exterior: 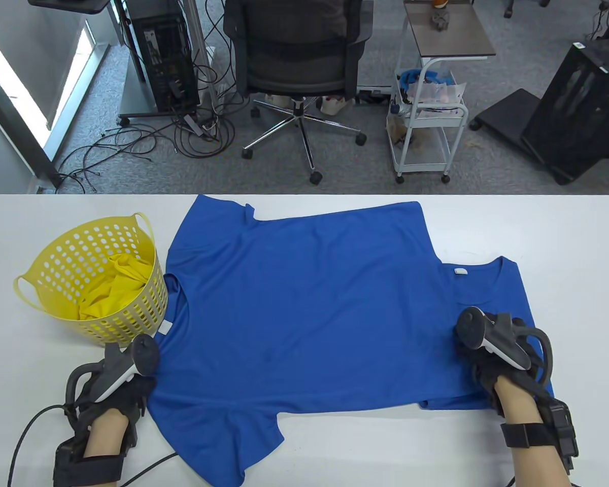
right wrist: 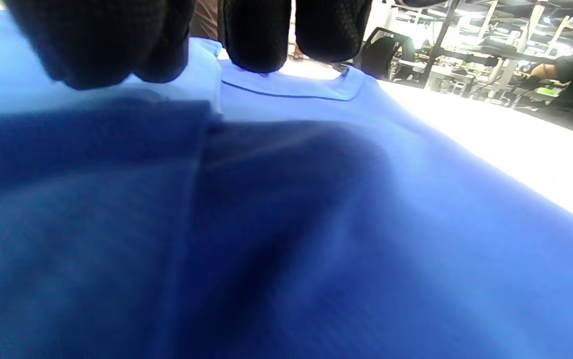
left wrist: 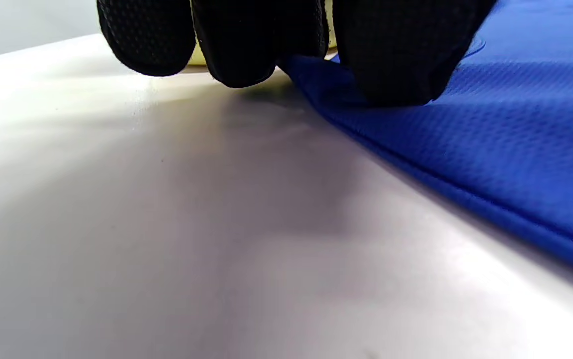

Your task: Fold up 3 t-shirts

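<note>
A blue t-shirt point(exterior: 304, 304) lies spread across the white table point(exterior: 563, 243), its collar point(exterior: 479, 269) to the right and one sleeve point(exterior: 218, 441) hanging toward the near edge. My left hand point(exterior: 132, 375) is at the shirt's left edge; in the left wrist view its fingers point(left wrist: 246, 45) and thumb pinch that blue edge point(left wrist: 316, 75). My right hand point(exterior: 487, 355) is on the shirt's right part below the collar; in the right wrist view its fingertips point(right wrist: 256, 35) curl down and close on the cloth point(right wrist: 316, 224) near the collar point(right wrist: 286, 87).
A yellow perforated basket point(exterior: 101, 284) holding yellow cloth point(exterior: 116, 289) stands at the table's left, just beyond my left hand. Beyond the far edge are an office chair point(exterior: 299, 66) and a white cart point(exterior: 426, 122). Glove cables trail near the front left corner.
</note>
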{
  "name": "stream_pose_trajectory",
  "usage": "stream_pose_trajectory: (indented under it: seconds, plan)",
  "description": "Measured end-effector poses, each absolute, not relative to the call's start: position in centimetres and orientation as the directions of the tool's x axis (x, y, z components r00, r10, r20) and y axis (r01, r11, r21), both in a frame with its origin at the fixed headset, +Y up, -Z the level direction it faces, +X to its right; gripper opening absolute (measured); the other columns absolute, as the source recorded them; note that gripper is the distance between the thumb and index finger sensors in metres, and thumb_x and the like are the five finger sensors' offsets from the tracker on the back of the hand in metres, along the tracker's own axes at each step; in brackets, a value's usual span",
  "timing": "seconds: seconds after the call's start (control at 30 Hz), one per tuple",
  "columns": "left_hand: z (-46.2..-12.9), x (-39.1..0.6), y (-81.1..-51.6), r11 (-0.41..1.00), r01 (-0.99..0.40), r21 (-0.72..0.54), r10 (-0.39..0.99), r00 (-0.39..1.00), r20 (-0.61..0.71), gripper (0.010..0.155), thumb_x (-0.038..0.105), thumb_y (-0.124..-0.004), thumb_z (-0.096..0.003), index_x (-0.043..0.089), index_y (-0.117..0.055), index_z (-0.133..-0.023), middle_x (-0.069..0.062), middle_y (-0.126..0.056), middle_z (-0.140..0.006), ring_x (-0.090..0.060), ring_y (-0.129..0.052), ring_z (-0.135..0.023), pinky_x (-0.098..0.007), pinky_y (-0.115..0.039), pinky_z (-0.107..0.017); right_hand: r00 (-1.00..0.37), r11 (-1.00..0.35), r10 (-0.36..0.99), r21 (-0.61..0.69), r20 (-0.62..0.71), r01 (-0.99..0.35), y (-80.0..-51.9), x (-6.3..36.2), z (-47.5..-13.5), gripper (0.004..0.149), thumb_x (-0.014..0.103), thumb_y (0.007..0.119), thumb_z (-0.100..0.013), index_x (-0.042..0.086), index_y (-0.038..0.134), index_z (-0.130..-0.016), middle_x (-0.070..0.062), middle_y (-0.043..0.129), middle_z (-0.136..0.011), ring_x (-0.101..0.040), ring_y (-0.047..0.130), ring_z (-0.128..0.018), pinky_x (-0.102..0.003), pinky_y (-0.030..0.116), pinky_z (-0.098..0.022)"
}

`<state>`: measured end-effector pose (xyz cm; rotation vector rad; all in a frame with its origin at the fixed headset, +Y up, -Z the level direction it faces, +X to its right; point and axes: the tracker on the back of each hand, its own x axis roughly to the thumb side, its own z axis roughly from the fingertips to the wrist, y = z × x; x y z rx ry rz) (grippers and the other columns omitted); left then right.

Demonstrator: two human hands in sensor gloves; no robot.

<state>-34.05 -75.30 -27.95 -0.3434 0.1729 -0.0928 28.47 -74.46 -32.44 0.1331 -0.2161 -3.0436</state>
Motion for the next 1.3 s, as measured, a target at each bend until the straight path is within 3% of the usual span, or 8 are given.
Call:
stream_pose_trajectory:
  seconds: [0.1,0.2,0.37,0.47,0.53,0.87,1.23,1.3]
  plan:
    - [-27.7,-34.1,-75.2,0.952,0.091,-0.292,-0.138,0.980,-0.146,0.051,0.042,-0.082,-0.0411,0.043,-0.069,-0.091,0.003,-0.069,-0.103,-0.023,-0.075,-0.089,-0.045,-0.074,-0.061,-0.979,-0.965,-0.177,0.212,-0.101,0.152,-75.6,28.6,-32.6,0.044,0.042,0.082,-0.037,0.044,0.075,-0.080,-0.003,0.070,-0.098,-0.038,0.066,-0.093,-0.066,0.042,-0.073]
    - [-27.6,-34.2,-75.6,0.943,0.071,-0.326,-0.133,0.976,-0.173,0.052,0.041,-0.082,-0.0409,0.043,-0.067,-0.091,0.003,-0.068,-0.103,-0.023,-0.076,-0.089,-0.045,-0.075,-0.061,-0.985,-0.973,-0.131,0.206,-0.109,0.106,-75.6,28.7,-32.7,0.041,0.038,0.084,-0.038,0.042,0.078,-0.078,-0.005,0.072,-0.096,-0.038,0.067,-0.092,-0.066,0.042,-0.073]
    - [-27.6,-34.5,-75.2,0.958,0.109,-0.266,-0.160,0.971,-0.179,0.053,0.043,-0.085,-0.0386,0.042,-0.071,-0.090,0.004,-0.072,-0.100,-0.022,-0.079,-0.086,-0.045,-0.076,-0.061,-0.989,-0.986,-0.142,0.096,-0.046,0.137,-74.9,28.3,-32.2,0.045,0.041,0.086,-0.033,0.042,0.080,-0.077,0.000,0.073,-0.096,-0.035,0.067,-0.094,-0.068,0.040,-0.074]
    - [-27.6,-35.1,-75.5,0.948,0.091,-0.306,-0.154,0.970,-0.189,0.053,0.045,-0.084,-0.0375,0.044,-0.070,-0.089,0.005,-0.073,-0.100,-0.021,-0.080,-0.086,-0.045,-0.076,-0.060,-0.982,-0.973,-0.179,0.161,-0.064,0.167,-75.7,28.5,-32.4,0.045,0.044,0.084,-0.033,0.043,0.078,-0.078,-0.001,0.073,-0.096,-0.036,0.067,-0.094,-0.068,0.040,-0.074]
    - [-27.5,-35.4,-75.6,0.958,0.028,-0.285,-0.095,0.970,-0.225,0.052,0.044,-0.087,-0.0365,0.043,-0.074,-0.087,0.004,-0.074,-0.100,-0.023,-0.080,-0.085,-0.046,-0.076,-0.060,-0.990,-0.986,-0.122,0.122,-0.067,0.114,-75.9,28.7,-32.4,0.045,0.042,0.086,-0.032,0.042,0.079,-0.076,-0.001,0.075,-0.094,-0.035,0.070,-0.093,-0.068,0.042,-0.074]
    - [-27.6,-36.3,-75.9,0.979,0.035,-0.200,-0.092,0.955,-0.283,0.039,0.043,-0.086,-0.0350,0.044,-0.083,-0.074,0.008,-0.083,-0.090,-0.019,-0.086,-0.077,-0.045,-0.079,-0.056,-0.975,-0.975,-0.219,0.046,-0.027,0.218,-76.2,27.6,-32.3,0.038,0.036,0.082,-0.034,0.040,0.081,-0.071,0.005,0.075,-0.094,-0.031,0.070,-0.094,-0.066,0.041,-0.076]
    - [-27.5,-37.2,-75.5,0.967,0.020,-0.256,-0.090,0.960,-0.264,0.042,0.040,-0.076,-0.0392,0.038,-0.078,-0.081,0.008,-0.079,-0.090,-0.016,-0.085,-0.078,-0.043,-0.078,-0.057,-0.992,-0.994,-0.099,0.048,-0.076,0.096,-74.9,29.5,-31.8,0.040,0.033,0.076,-0.037,0.031,0.078,-0.077,0.002,0.082,-0.083,-0.023,0.084,-0.078,-0.052,0.060,-0.070]
    - [-27.1,-37.4,-74.2,0.981,-0.033,-0.193,-0.020,0.963,-0.270,0.042,0.039,-0.077,-0.0389,0.037,-0.079,-0.081,0.007,-0.080,-0.089,-0.016,-0.087,-0.076,-0.043,-0.079,-0.056,-0.993,-0.995,-0.068,-0.063,-0.100,0.075,-73.2,29.6,-31.6,0.041,0.033,0.076,-0.036,0.031,0.077,-0.077,0.003,0.081,-0.083,-0.022,0.084,-0.078,-0.051,0.060,-0.071]
